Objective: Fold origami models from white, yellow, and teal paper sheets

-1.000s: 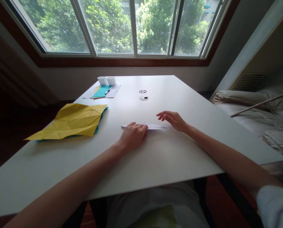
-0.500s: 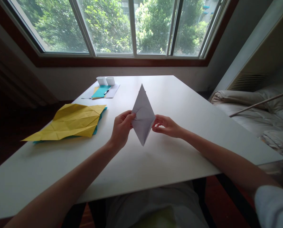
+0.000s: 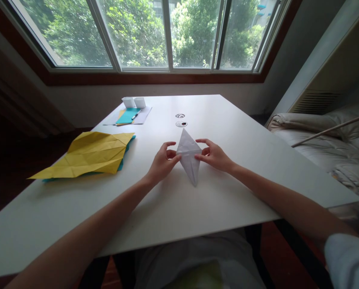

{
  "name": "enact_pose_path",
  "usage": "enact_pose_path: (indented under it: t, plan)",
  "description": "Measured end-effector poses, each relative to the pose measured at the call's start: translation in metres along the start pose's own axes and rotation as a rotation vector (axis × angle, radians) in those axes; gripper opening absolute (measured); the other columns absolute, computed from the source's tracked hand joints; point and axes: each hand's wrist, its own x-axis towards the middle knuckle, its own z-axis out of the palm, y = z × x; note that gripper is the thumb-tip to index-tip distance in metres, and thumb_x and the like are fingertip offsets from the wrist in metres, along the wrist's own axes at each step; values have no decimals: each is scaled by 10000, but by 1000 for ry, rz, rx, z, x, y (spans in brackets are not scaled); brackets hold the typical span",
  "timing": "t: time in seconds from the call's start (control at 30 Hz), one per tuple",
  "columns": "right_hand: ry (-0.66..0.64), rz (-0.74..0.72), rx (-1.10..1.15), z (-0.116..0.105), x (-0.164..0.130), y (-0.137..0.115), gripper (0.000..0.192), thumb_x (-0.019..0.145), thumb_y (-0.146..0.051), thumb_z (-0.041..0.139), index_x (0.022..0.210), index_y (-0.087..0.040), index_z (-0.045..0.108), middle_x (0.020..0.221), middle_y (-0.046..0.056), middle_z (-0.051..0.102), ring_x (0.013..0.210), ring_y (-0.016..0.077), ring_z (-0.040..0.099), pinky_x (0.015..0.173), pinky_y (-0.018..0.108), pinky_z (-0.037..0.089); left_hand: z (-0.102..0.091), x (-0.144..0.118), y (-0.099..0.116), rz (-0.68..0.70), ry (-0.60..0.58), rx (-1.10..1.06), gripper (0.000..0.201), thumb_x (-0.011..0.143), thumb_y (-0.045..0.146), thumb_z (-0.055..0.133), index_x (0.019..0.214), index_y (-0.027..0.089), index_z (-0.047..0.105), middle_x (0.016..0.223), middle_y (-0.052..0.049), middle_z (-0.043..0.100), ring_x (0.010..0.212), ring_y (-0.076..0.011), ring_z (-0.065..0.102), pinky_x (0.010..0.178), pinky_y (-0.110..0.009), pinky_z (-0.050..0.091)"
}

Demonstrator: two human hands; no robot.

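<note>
A white paper folded into a long diamond [image 3: 189, 160] is held low over the white table [image 3: 197, 200], its near tip close to the surface. My left hand [image 3: 162, 162] pinches its left corner with thumb and fingers. My right hand [image 3: 214, 155] pinches the right corner from the other side. Both forearms reach in from the near edge of the table.
A creased yellow sheet [image 3: 92, 154] lies on a teal sheet at the left. Far left back are two small white cups [image 3: 134, 102], teal paper with a pen [image 3: 128, 115], and two round grommets [image 3: 181, 120]. A window runs behind; bedding [image 3: 327, 140] lies to the right.
The paper lay flat under my hands one second ago, then was lifted upright. It is now lowered and tilted toward the table, both hands still pinching its side corners.
</note>
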Motion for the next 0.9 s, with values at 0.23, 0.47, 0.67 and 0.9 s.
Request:
enact_pose_path:
  t: [0.23, 0.47, 0.67, 0.9]
  plan:
    - [-9, -100, -524, 0, 0, 11, 367, 754, -392, 601, 1072, -207, 595, 882, 72, 604, 867, 221, 530, 783, 361, 411, 2, -4, -18, 344, -149, 810, 322, 804, 307, 516, 1108, 211, 558, 1266, -111, 469, 1208, -299, 327, 952, -505, 351]
    - [-123, -238, -655, 4, 1, 20, 355, 839, -335, 506, 1171, -223, 564, 1155, 109, 536, 1040, 258, 449, 877, 413, 369, 0, 0, -11, 398, -287, 885, 325, 849, 299, 459, 1134, 181, 563, 1157, -92, 574, 1139, -255, 421, 949, -424, 379]
    - [-215, -300, -605, 8, 2, 16, 330, 877, -195, 411, 1177, -219, 547, 1139, 98, 565, 1068, 235, 457, 891, 408, 375, -3, 5, -9, 408, -316, 876, 322, 837, 318, 487, 1115, 176, 568, 1135, -93, 590, 1092, -253, 468, 920, -411, 395]
    - [-266, -294, -547, -2, 3, 7, 246, 861, -273, 473, 1062, -193, 589, 1051, 100, 605, 1001, 220, 539, 867, 374, 407, -6, 9, -13, 359, -300, 808, 283, 796, 349, 544, 1030, 190, 540, 1025, -71, 628, 1021, -263, 511, 845, -417, 416]
